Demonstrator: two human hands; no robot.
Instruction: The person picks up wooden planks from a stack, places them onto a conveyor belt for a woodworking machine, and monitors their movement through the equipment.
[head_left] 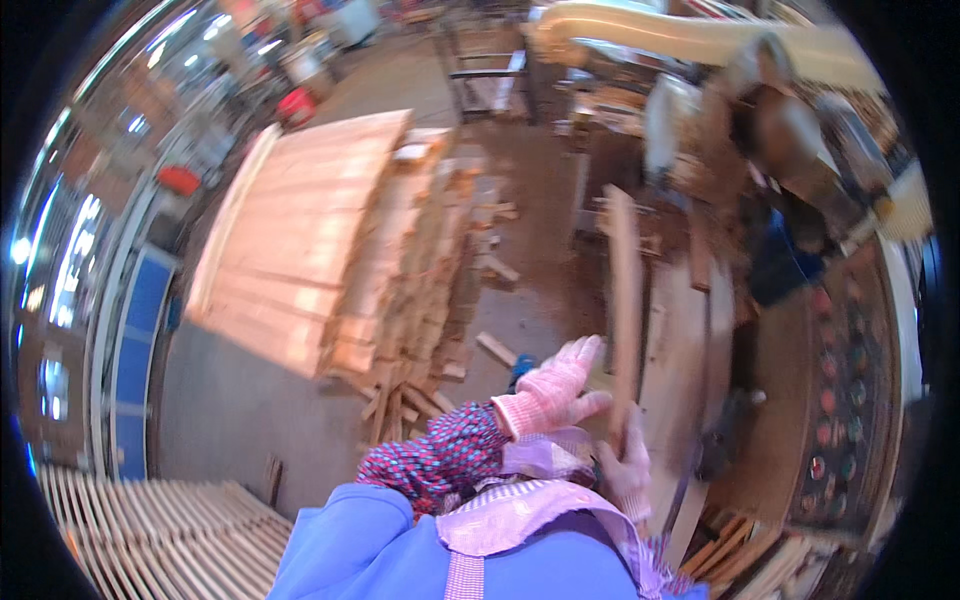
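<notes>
A long narrow wooden board point(624, 290) rises upright and slightly tilted in front of me. Its lower end sits in my right hand point(630, 476), which wears a pale pink glove and is closed around it. My left hand point(556, 392), in a pink knitted glove, is stretched out beside the board with fingers extended. It looks apart from the board and holds nothing. A patterned purple sleeve covers my left forearm. Behind the held board, a wide pale plank point(668, 350) lies lengthwise along the work surface on the right.
Stacked wooden panels point(300, 210) stand to the left, with offcuts point(405, 400) scattered at their near end. Slats point(180, 540) lie at lower left. Another person point(790, 140) stands at far right, near a dark blue bin point(785, 260) and a thick yellowish duct point(700, 38).
</notes>
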